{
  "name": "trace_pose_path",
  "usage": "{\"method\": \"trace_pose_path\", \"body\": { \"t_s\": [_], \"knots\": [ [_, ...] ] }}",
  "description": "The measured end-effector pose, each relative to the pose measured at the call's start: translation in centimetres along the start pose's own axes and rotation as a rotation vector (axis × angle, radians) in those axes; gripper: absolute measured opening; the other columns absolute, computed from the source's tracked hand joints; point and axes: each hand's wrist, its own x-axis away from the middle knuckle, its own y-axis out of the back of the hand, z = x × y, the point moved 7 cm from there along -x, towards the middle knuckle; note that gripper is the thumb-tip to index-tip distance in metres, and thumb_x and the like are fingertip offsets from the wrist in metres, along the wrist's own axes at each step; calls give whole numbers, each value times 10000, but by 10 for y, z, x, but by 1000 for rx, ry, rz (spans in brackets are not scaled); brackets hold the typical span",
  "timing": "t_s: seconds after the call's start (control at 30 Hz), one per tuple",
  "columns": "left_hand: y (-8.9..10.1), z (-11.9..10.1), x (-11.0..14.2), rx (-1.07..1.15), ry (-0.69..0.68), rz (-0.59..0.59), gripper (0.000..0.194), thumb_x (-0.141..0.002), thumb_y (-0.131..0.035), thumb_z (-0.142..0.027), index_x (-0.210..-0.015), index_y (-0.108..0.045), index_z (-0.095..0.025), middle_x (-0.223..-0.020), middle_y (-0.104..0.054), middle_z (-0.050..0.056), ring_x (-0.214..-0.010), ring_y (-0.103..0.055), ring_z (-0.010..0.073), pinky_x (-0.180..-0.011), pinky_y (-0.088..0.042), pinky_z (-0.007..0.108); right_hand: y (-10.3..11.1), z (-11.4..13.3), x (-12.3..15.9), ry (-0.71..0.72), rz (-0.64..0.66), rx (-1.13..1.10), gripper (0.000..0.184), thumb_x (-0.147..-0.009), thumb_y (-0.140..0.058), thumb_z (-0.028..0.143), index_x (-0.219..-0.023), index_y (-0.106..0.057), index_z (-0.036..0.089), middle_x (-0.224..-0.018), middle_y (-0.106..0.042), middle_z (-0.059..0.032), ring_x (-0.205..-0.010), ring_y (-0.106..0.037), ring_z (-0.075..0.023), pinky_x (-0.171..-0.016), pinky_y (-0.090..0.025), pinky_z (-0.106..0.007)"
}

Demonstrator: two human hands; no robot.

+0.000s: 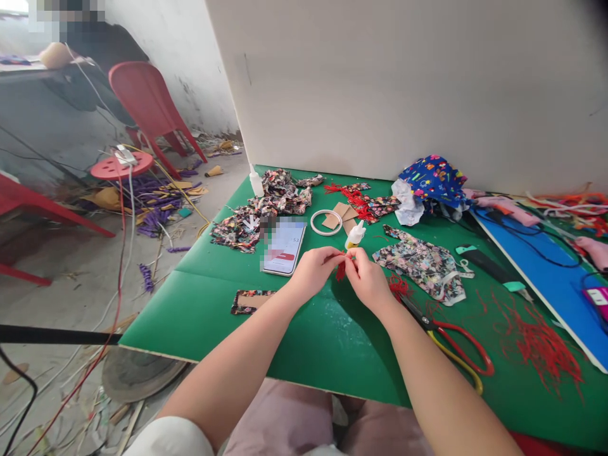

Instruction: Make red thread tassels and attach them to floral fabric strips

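My left hand [314,271] and my right hand [368,278] meet above the green board [228,304], fingers pinched together on a small bundle of red thread [341,270] that hangs between them. Just behind the hands stands a small white glue bottle [354,235] with a yellow label. A phone [285,246] lies face up to the left of the hands. Red-and-yellow-handled scissors [451,345] lie to the right of my right forearm, beside a small clump of red thread [399,286].
Floral fabric pieces [422,263] and more floral scraps [266,206], a white ring [326,222], cardboard cut-outs [339,215], a blue printed cloth [433,177], loose red threads [541,345], a blue board [555,278]. Red chair [147,104] and stool [121,166] on the littered floor at left.
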Motion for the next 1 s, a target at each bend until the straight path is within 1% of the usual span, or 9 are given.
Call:
{"method": "trace_pose_path", "body": {
  "t_s": [0.1,0.27,0.47,0.6,0.8,0.83,0.9,0.97,1.0],
  "knots": [
    [-1,0,0,44,-6,14,235,-815,-465,-333,-838,-646,-186,-738,-659,1,-686,-576,143,-627,-424,239,2,0,0,-6,-18,-20,192,-873,-335,309,-918,-473,184,-643,-622,-25,-536,-581,-181,-490,-305,-248],
    [-11,-1,0,301,-18,104,213,-800,-496,-308,-908,-607,-162,-833,-651,27,-718,-583,131,-680,-455,241,6,-4,0,-44,-62,-126,176,-862,-356,313,-901,-477,192,-618,-580,-7,-486,-521,-145,-484,-308,-239],
    [-17,-2,0,436,6,134,193,-796,-496,-336,-791,-537,-148,-691,-556,-11,-634,-515,99,-626,-429,231,6,-5,0,-119,-26,-371,167,-860,-360,349,-874,-446,207,-553,-471,38,-452,-444,-116,-470,-317,-231],
    [-16,-2,1,367,7,124,177,-813,-454,-336,-795,-503,-167,-709,-534,-25,-648,-500,98,-618,-419,227,3,-11,-1,-156,-31,-505,176,-852,-376,372,-885,-438,210,-556,-435,44,-461,-429,-109,-451,-318,-225],
    [-12,-4,5,79,21,133,178,-841,-377,-309,-801,-506,-194,-742,-594,-26,-650,-509,117,-621,-411,247,-4,-20,-2,-211,-19,-775,186,-854,-386,410,-890,-419,231,-510,-327,84,-388,-306,-76,-372,-251,-200],
    [-10,-5,5,37,15,111,175,-837,-386,-309,-803,-513,-194,-748,-596,-21,-654,-513,123,-620,-412,253,-5,-21,-2,-221,-12,-820,187,-853,-391,416,-892,-414,234,-506,-313,88,-382,-292,-73,-362,-241,-196],
    [-3,-8,4,-7,-23,6,160,-819,-429,-309,-833,-538,-192,-818,-606,3,-749,-543,145,-678,-427,272,-6,-21,-3,-234,-3,-879,191,-848,-404,424,-886,-412,237,-501,-295,92,-376,-277,-70,-351,-233,-193],
    [1,-10,2,65,-57,-92,172,-803,-475,-307,-893,-559,-187,-953,-608,36,-917,-548,171,-790,-430,296,-7,-20,-3,-236,12,-891,194,-846,-410,429,-875,-416,237,-498,-289,91,-374,-272,-69,-348,-229,-195],
    [1,-10,2,161,-61,-98,195,-802,-486,-304,-938,-557,-182,-1011,-603,51,-973,-542,176,-832,-426,305,-8,-19,-3,-235,24,-886,197,-846,-408,432,-871,-417,237,-498,-291,89,-374,-273,-70,-348,-227,-197]
  ]
}}
